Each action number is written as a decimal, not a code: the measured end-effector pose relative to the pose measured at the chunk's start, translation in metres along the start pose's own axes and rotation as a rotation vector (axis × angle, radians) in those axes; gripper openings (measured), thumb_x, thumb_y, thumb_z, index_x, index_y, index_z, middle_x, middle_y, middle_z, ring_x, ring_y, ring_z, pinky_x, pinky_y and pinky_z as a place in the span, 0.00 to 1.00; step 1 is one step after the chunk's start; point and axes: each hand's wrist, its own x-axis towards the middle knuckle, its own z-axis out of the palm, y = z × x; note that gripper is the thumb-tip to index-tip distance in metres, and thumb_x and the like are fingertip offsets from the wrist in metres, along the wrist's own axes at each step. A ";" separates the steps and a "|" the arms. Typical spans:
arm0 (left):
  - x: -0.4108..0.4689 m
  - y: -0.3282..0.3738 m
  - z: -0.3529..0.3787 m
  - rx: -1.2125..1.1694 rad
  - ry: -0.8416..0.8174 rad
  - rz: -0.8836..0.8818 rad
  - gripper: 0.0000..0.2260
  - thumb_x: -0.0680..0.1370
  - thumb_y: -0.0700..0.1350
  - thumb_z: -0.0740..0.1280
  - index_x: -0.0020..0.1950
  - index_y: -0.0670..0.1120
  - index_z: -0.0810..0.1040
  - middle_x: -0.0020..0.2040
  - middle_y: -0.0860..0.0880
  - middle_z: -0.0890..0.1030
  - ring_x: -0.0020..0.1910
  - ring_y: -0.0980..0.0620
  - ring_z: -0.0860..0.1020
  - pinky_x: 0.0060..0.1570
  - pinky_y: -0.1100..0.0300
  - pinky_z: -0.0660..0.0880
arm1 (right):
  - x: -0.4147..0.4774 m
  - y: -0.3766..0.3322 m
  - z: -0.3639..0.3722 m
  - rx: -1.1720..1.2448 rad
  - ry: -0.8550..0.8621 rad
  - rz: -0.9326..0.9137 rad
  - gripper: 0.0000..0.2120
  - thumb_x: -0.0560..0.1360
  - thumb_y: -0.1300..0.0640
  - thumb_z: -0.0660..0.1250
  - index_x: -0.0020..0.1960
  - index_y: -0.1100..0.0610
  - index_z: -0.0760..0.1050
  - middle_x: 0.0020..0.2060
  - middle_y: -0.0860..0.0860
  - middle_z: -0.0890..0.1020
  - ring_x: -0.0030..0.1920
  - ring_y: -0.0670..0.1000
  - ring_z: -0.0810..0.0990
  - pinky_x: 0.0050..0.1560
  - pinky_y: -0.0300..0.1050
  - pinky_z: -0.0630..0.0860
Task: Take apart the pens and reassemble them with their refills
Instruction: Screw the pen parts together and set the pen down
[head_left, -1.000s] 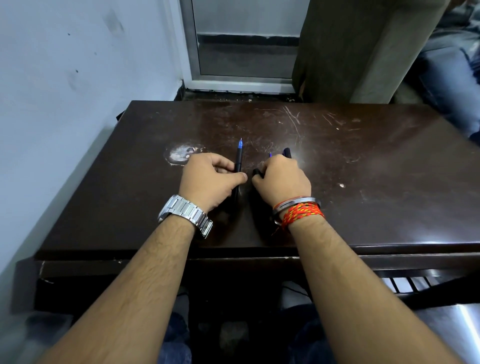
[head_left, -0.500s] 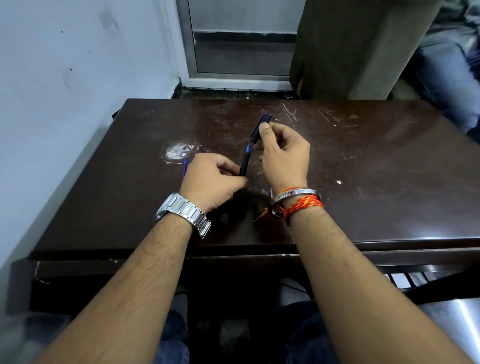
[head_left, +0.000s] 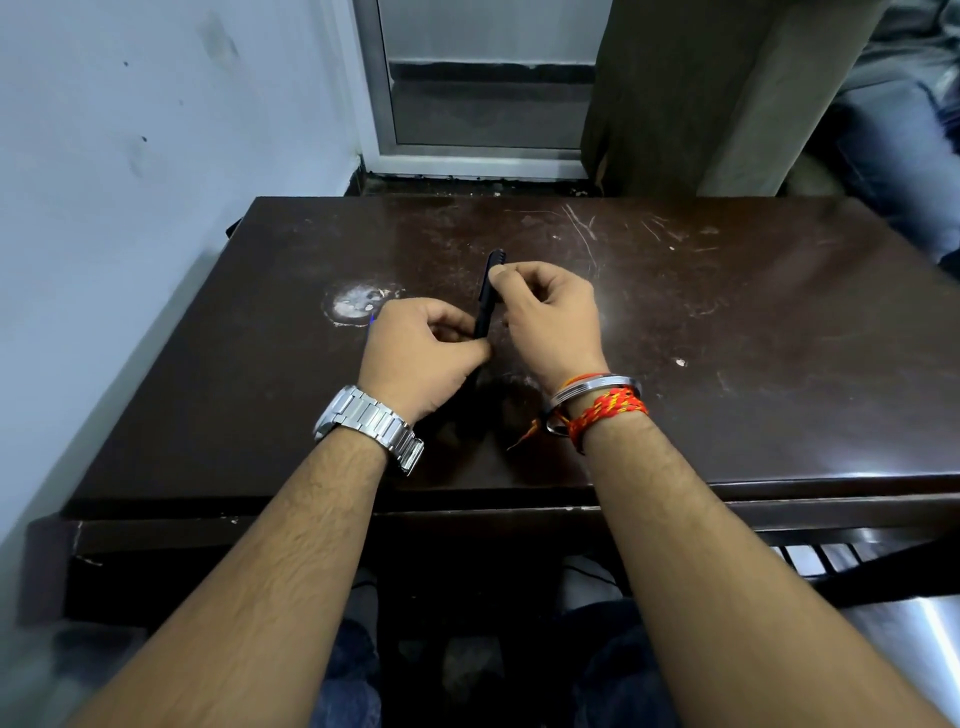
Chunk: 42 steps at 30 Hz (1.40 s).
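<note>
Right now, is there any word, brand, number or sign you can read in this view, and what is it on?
No text can be read.
On the slim dark plastic pen, held by the left hand and the right hand: no print shows.
On the silver metal wristwatch: only the band shows, dial hidden.
On the dark brown wooden table: scratches and a pale worn patch, no lettering.

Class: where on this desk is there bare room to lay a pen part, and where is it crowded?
Widest bare patch: table right of the right hand, out to its right edge. Another runs beyond the pen to the far edge. A smaller one lies between the stain and the wall. Crowded: the middle, where left hand and right hand grip the pen.
</note>
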 end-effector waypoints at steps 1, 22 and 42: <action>0.000 0.000 0.000 -0.010 0.012 -0.003 0.06 0.62 0.46 0.76 0.37 0.49 0.84 0.33 0.47 0.84 0.31 0.49 0.81 0.39 0.46 0.81 | -0.001 0.000 0.001 -0.001 -0.019 0.003 0.08 0.74 0.53 0.70 0.36 0.50 0.80 0.27 0.43 0.79 0.30 0.42 0.76 0.36 0.41 0.76; 0.000 -0.002 -0.005 -0.023 -0.001 0.005 0.11 0.62 0.47 0.82 0.38 0.49 0.83 0.35 0.48 0.85 0.34 0.54 0.82 0.41 0.54 0.81 | -0.005 0.003 0.000 0.087 -0.241 -0.021 0.19 0.81 0.62 0.61 0.70 0.51 0.70 0.45 0.52 0.83 0.45 0.47 0.80 0.45 0.44 0.78; -0.005 0.002 -0.004 0.103 0.063 0.066 0.08 0.63 0.46 0.81 0.36 0.53 0.84 0.32 0.54 0.84 0.32 0.60 0.81 0.34 0.67 0.76 | -0.002 0.008 -0.003 0.037 -0.204 -0.038 0.19 0.78 0.60 0.68 0.68 0.53 0.73 0.45 0.59 0.85 0.42 0.48 0.81 0.47 0.44 0.78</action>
